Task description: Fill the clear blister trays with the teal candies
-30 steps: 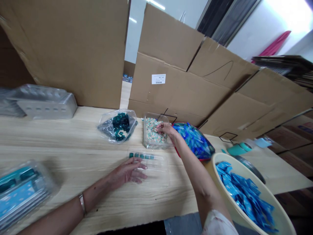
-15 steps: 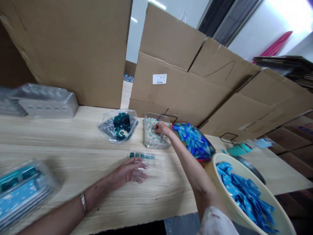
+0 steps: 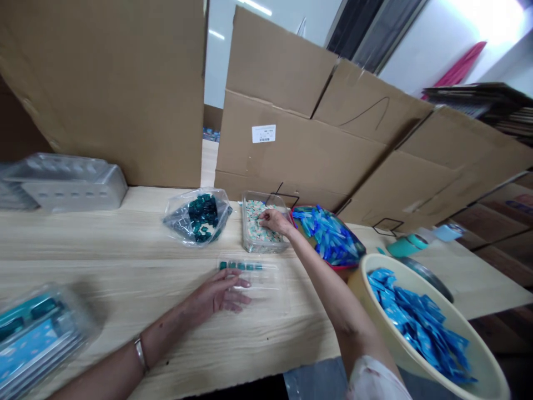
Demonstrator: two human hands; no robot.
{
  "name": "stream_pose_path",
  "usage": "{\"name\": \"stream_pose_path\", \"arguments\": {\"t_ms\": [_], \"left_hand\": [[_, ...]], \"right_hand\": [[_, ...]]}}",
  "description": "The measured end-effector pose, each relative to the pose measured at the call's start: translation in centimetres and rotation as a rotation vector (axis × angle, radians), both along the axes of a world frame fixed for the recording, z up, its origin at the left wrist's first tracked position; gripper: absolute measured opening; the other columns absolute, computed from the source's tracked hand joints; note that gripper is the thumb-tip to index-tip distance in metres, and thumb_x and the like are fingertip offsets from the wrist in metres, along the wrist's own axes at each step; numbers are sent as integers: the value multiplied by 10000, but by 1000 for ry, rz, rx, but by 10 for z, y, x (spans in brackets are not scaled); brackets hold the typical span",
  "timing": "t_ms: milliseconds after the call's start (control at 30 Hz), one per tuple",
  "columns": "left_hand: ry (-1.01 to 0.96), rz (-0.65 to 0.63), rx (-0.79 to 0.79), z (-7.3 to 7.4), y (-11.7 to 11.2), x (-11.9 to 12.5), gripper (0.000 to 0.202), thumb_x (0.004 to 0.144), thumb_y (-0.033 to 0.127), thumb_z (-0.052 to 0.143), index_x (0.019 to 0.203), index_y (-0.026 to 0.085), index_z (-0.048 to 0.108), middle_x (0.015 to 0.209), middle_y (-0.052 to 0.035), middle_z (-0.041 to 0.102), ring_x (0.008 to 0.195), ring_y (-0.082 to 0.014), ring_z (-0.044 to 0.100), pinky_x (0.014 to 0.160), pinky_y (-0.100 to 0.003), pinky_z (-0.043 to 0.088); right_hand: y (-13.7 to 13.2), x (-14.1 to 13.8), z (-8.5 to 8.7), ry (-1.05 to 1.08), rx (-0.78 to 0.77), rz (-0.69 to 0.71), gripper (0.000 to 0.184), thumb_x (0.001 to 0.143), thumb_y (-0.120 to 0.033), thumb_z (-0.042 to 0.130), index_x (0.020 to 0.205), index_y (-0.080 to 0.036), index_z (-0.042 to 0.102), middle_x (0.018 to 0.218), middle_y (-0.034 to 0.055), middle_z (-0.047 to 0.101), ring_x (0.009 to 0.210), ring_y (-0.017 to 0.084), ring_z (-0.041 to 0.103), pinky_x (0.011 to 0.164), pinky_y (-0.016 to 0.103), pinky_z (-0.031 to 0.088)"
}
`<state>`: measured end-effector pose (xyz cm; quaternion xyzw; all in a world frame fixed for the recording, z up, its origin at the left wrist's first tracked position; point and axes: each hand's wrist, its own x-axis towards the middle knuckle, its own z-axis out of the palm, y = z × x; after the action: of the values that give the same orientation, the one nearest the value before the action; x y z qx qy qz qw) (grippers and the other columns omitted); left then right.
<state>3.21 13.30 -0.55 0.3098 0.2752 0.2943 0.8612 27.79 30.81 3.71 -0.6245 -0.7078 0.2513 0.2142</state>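
My left hand [image 3: 227, 290] lies over the left part of a clear plastic tray [image 3: 270, 300], fingers stretched out and apart. A row of several dark teal square pieces [image 3: 241, 266] sits along the tray's far side. My right hand [image 3: 275, 221] reaches into a clear plastic box [image 3: 264, 245] of small white, teal and peach chips [image 3: 255, 214]. Its fingertips are bent together among the chips; whatever they pinch is too small to make out. Left of that box, an open clear bag [image 3: 177, 219] holds dark teal pieces [image 3: 203, 211].
A red-rimmed tray of blue strips [image 3: 333, 239] stands beside the chip box. A cream tub [image 3: 416, 355] of blue packets is at right. Stacked clear trays [image 3: 79, 183] and a filled package [image 3: 33, 328] lie at left. Cardboard [image 3: 291, 161] walls the back.
The view has shifted slightly. My right hand stays in the chip box with its fingers among the chips, and my left hand keeps its place on the tray.
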Motion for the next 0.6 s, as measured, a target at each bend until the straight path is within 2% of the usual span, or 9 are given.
{"name": "stream_pose_path", "arguments": {"t_ms": [100,167,233,333,400,467,600], "left_hand": [[22,41,4,0,1,0,327,829,323,584,1102,178,479,1152,-140,586,888,-273,664,644,-317,523],[23,74,8,0,2,1,324,832,329,581,1105,178,496,1172,-145,581,896,-265,663,655,-309,526],[-2,83,15,0,3,2,317,841,344,566,1105,177,515,1181,-150,579,903,-259,662,673,-309,528],[-50,69,21,-1,4,2,310,860,376,528,1096,174,537,1165,-141,589,907,-257,661,683,-308,531],[-66,61,20,-1,4,1,314,873,392,497,1092,171,543,1122,-132,608,901,-253,662,680,-306,532],[-77,47,30,-1,4,1,325,884,396,475,1106,167,538,1071,-127,626,882,-246,667,686,-309,532],[-89,41,86,-2,2,1,338,889,372,473,1159,173,516,1090,-126,620,845,-224,671,721,-346,535]], "right_hand": [[-10,1,9,115,-33,-39,139,662,-196,678,781,-136,636,667,-7,615,607,97,555,583,200,442],[-28,-2,20,306,-60,-14,223,628,-247,723,800,-136,634,646,-15,609,584,96,556,573,207,447],[-56,-10,32,527,-92,54,330,552,-295,786,803,-141,638,664,-12,622,585,99,564,572,216,450],[-106,-29,43,575,-182,138,347,530,-343,808,771,-145,655,633,-14,616,550,90,539,534,213,422],[-135,-42,41,539,-246,191,322,564,-370,789,756,-143,664,600,-19,597,528,83,513,510,208,394],[-156,-53,30,493,-265,222,306,599,-387,766,752,-141,668,579,-23,578,513,81,489,490,205,368],[-176,-64,7,326,-158,213,228,680,-355,721,762,-148,672,579,-25,574,515,85,475,484,204,339]]}}
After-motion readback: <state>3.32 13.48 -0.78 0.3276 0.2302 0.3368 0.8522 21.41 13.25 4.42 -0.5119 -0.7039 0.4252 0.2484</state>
